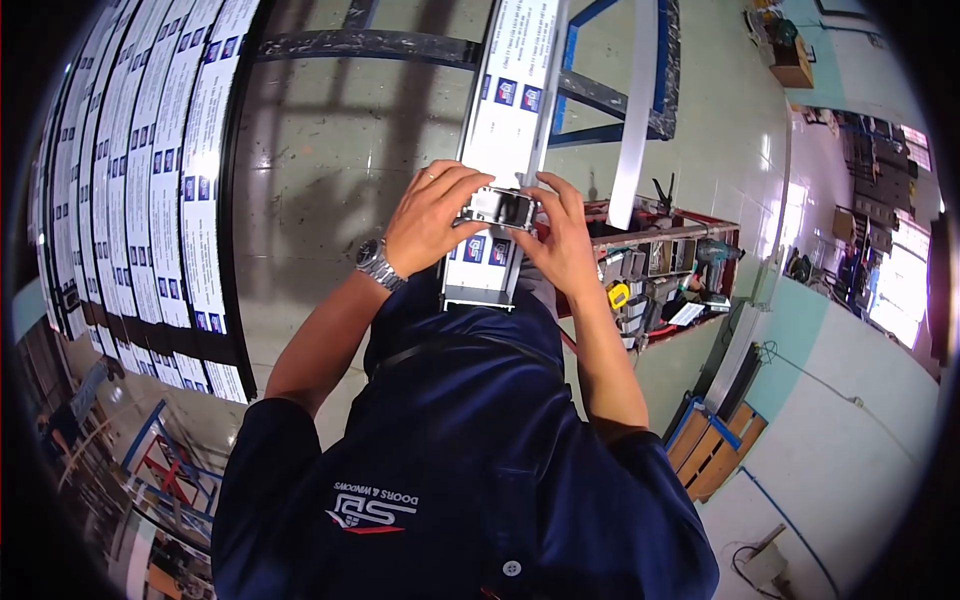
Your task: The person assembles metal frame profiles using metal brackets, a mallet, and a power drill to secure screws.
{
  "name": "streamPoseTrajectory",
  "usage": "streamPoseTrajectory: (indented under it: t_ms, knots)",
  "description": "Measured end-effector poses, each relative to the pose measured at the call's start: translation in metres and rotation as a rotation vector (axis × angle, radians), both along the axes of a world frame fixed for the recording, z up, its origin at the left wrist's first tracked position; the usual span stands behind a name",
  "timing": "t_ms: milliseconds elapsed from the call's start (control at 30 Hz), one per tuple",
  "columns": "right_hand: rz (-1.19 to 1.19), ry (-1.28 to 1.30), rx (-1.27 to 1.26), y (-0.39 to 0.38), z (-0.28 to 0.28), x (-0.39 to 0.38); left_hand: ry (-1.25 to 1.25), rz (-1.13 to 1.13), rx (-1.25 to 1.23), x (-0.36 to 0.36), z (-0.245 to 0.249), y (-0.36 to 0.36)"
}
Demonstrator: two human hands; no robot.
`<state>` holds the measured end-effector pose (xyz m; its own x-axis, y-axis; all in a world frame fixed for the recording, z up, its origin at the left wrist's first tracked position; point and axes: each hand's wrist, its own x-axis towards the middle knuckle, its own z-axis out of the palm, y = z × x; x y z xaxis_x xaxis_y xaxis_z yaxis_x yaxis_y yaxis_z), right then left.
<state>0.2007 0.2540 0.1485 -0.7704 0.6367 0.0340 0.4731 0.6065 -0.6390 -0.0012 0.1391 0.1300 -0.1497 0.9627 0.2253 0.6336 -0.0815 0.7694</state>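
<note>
Near end of long labelled profile (pixel 510 130) at wearer's waist. Just past it, short metal pc (pixel 500 207) lies btwn the hands, over the profile; can't tell if they touch. L hand (pixel 430 215), w/ wristwatch (pixel 378 264), has fingers & thumb narrowed on pc's L end; R hand (pixel 562 235) same on R end. To R, red toolbox (pixel 690 330): compartments w/ yellow tape measure (pixel 618 294), teal power tool (pixel 714 255), misc. parts too small to ID. Farther up: blue frame (pixel 665 70).
</note>
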Motion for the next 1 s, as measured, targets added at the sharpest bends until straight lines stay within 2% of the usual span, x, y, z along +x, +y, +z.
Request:
streamPoseTrajectory:
  t_ms: [267,533,900,1000]
  knots:
    - [-0.025,0.034,-0.120,0.006,-0.019,0.012,0.043,-0.014,-0.033,0.002,-0.009,0.006]
    - [-0.058,0.034,-0.112,0.004,-0.014,0.009,-0.031,-0.044,-0.030,-0.001,-0.009,0.008]
    - [-0.085,0.107,-0.245,0.004,-0.014,0.014,-0.057,-0.057,-0.026,-0.003,-0.010,0.006]
    - [-0.092,0.132,-0.262,0.005,-0.016,0.020,-0.058,-0.065,-0.088,-0.003,-0.008,0.006]
